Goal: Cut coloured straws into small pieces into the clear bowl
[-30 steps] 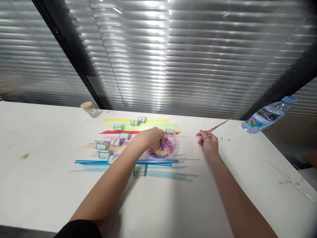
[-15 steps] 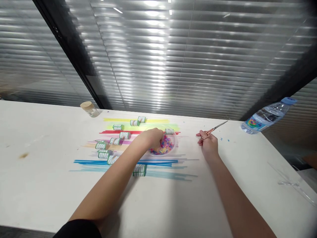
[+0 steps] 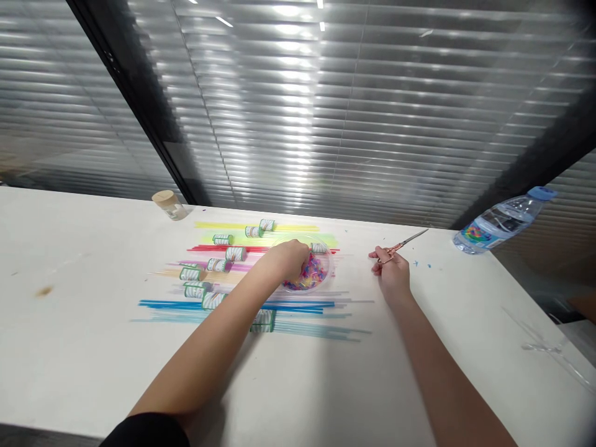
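My left hand [image 3: 291, 259] reaches down over a clear round bowl [image 3: 331, 273], its fingers closed and pointing into it. Small cut bits of many colours [image 3: 313, 273] lie in the bowl; whether the fingertips pinch any of them is hidden. My right hand [image 3: 393, 270] is closed on the handles of copper-coloured scissors [image 3: 401, 245], whose blades point away to the upper right. Around and beneath the bowl lie bundles of thin straws, among them blue straws [image 3: 172, 305], red straws [image 3: 209, 248] and yellow straws [image 3: 214, 226]. Patterned paper bands [image 3: 218, 265] wrap the bundles.
A water bottle [image 3: 503, 223] leans at the table's right edge. A small jar with a wooden lid [image 3: 170, 205] stands at the back left. Blue scraps [image 3: 423, 264] lie right of the scissors. Clear plastic strands [image 3: 542, 347] rest near the right edge; blinds [image 3: 298, 124] hang behind.
Almost nothing differs. Both hands stay in place, the left at the bowl and the right holding the scissors; the view has shifted very slightly.
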Demonstrator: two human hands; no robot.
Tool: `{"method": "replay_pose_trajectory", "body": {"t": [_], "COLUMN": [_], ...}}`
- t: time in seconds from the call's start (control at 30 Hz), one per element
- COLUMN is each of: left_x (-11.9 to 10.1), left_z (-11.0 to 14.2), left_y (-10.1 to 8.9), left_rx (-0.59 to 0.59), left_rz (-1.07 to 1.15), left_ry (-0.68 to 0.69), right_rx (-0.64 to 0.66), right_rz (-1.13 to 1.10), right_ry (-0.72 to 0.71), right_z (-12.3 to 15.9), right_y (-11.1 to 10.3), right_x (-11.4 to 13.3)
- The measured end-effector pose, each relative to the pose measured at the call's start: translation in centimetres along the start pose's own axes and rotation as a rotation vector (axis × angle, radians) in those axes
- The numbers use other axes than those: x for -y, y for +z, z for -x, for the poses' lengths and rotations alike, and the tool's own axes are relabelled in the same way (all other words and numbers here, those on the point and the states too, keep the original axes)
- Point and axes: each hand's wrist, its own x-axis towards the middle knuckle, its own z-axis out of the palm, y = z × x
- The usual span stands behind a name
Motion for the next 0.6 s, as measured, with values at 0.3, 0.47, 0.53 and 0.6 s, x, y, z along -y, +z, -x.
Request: {"method": "replay_pose_trajectory", "body": {"t": [0.3, 0.47, 0.53, 0.6], "left_x": [-0.3, -0.9, -1.1, -1.3], "left_z": [-0.1, -0.2, -0.2, -0.2], "left_y": [0.0, 0.3, 0.4, 0.5], "left_rx": [0.034, 0.040, 0.026, -0.002], "left_rz": [-0.034, -0.014, -0.010, -0.016], "left_ry": [-0.040, -0.091, -0.094, -0.096], "right_rx": [0.002, 0.004, 0.005, 0.005], "right_rz": [-0.006, -0.012, -0.019, -0.026], "right_ry": [-0.003, -0.002, -0.003, -0.003], "right_z": [0.1, 0.2, 0.1, 0.1], "right_y": [0.0, 0.0, 0.0, 0.1], "right_x": [0.0, 0.1, 0.0, -0.1]}}
